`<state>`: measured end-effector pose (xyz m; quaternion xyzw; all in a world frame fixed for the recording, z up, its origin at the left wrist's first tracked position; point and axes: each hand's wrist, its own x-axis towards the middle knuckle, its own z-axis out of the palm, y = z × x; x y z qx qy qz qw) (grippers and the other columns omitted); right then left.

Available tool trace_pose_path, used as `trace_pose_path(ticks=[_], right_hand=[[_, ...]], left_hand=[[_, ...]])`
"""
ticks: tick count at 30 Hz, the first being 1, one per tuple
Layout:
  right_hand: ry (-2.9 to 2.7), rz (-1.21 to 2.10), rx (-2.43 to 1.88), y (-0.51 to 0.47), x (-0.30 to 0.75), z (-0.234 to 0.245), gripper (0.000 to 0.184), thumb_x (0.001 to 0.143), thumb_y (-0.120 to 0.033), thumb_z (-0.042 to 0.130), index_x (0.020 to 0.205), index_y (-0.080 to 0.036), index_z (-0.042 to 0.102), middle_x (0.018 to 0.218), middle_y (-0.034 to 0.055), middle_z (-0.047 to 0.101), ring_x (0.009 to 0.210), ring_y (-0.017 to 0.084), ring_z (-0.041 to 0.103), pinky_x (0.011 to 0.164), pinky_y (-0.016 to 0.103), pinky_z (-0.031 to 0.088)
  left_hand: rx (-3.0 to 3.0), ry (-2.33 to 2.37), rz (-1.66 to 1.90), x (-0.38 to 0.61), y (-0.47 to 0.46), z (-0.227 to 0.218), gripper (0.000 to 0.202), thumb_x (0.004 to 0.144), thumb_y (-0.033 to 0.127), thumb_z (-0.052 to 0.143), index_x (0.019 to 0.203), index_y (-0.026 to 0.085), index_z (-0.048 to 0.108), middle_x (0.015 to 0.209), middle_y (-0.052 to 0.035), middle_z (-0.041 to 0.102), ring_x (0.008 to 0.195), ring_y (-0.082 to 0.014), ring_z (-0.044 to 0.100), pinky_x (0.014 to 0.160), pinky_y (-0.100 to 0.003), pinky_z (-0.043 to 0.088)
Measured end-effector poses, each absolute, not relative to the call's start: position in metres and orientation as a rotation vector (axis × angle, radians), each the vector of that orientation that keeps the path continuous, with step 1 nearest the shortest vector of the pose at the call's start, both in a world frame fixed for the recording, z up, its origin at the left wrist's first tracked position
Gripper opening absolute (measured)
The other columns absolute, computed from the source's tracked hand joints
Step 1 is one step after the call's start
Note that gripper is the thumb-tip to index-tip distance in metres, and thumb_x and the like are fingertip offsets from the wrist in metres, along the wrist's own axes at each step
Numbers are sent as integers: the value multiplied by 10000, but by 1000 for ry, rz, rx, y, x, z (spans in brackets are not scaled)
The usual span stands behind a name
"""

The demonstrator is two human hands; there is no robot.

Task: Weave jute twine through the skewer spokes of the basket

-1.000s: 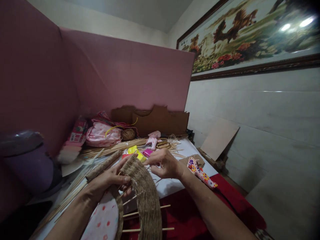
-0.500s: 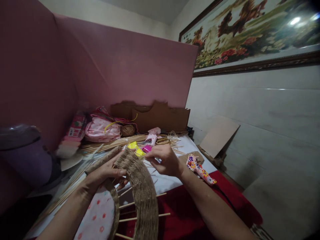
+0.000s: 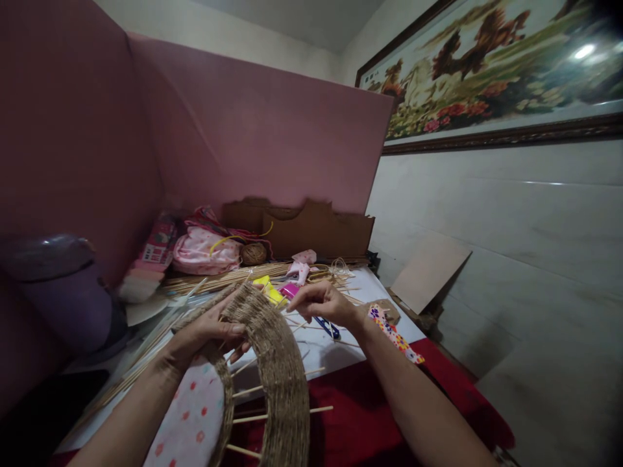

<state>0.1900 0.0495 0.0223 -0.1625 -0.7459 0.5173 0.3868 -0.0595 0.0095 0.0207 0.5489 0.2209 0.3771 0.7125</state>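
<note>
A curved band of brown twine point(image 3: 285, 383) is woven over thin wooden sticks point(image 3: 250, 392) that radiate from a round centre covered in white cloth with red dots point(image 3: 187, 415). My left hand point(image 3: 219, 331) grips this woven piece at its upper left, thumb on top and fingertips showing in the gap between centre and band. Just off the band's upper right edge is my right hand point(image 3: 326, 303), thumb and index finger drawn together by a stick end. Whatever lies in that pinch is too small to make out. Dark blue-handled scissors or pliers point(image 3: 327, 327) rest beneath the right hand.
Behind the work lie bundled sticks point(image 3: 219, 279), a twine ball point(image 3: 254, 253), a yellow packet point(image 3: 269, 290) and pink cloth point(image 3: 207, 250). Flower-patterned cloth point(image 3: 396, 334) is at the right, near the red cloth point(image 3: 355, 415). A purple bin point(image 3: 63, 298) stands left; cardboard point(image 3: 316, 230) leans at the back.
My right hand's fingers have straightened somewhat, and the hand has shifted slightly right, uncovering the blue-handled tool. My left hand keeps its grip; the view has turned slightly left.
</note>
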Motion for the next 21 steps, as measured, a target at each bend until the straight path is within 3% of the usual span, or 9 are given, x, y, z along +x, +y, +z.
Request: trace_pose_path(ticks=[9, 13, 16, 21], right_hand=[[-1908, 1397, -521, 55, 187, 15, 182, 631, -141, 642, 785, -132, 739, 582, -14, 609, 489, 53, 487, 461, 164, 444], [-1910, 1389, -557, 58, 188, 12, 191, 626, -164, 659, 796, -145, 744, 609, -1, 640, 503, 63, 513, 475, 172, 457], [-1938, 1351, -580, 59, 188, 11, 181, 651, -208, 674, 801, -135, 743, 562, -2, 621, 478, 64, 508, 453, 167, 428], [-2023, 1300, -604, 55, 191, 16, 210, 708, -286, 678, 824, -121, 735, 600, 19, 642, 486, 65, 510, 455, 170, 411]], left_hand=[[1217, 447, 863, -57, 9, 19, 868, 682, 152, 658, 1408, 243, 191, 754, -37, 630, 536, -134, 564, 399, -191, 439], [1215, 491, 900, -61, 9, 19, 744, 687, 146, 654, 1344, 221, 313, 759, -40, 634, 520, -118, 559, 409, -187, 442], [1217, 512, 945, -65, 10, 21, 641, 682, 144, 655, 1273, 194, 410, 730, -36, 629, 504, -105, 540, 408, -181, 436], [1237, 559, 987, -75, 18, 23, 643, 687, 141, 644, 1288, 197, 425, 705, -41, 629, 537, -130, 563, 423, -189, 440]])
